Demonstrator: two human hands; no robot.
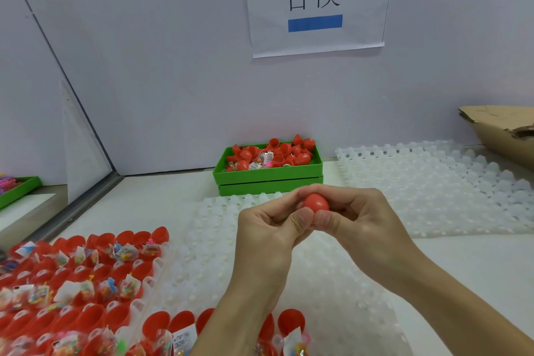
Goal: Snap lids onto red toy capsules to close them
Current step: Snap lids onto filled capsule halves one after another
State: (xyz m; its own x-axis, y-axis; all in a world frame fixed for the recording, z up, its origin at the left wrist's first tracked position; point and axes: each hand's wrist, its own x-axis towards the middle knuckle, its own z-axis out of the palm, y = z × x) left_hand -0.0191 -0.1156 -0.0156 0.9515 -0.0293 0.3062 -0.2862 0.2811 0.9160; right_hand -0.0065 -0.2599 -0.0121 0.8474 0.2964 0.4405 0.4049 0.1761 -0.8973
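Fingers of both hands (315, 222) hide most of the capsule (316, 203).

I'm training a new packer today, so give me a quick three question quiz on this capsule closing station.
1. True or false: both hands grip the red capsule above the white tray.
2. What colour is the bin of loose capsule halves by the wall: A blue, B green, C yellow?
3. Where do the open capsule halves with toy packets sit relative to the hands?

Key
1. True: the left hand and right hand hold it with fingers and thumbs.
2. B.
3. To the left and below, in tray pockets.
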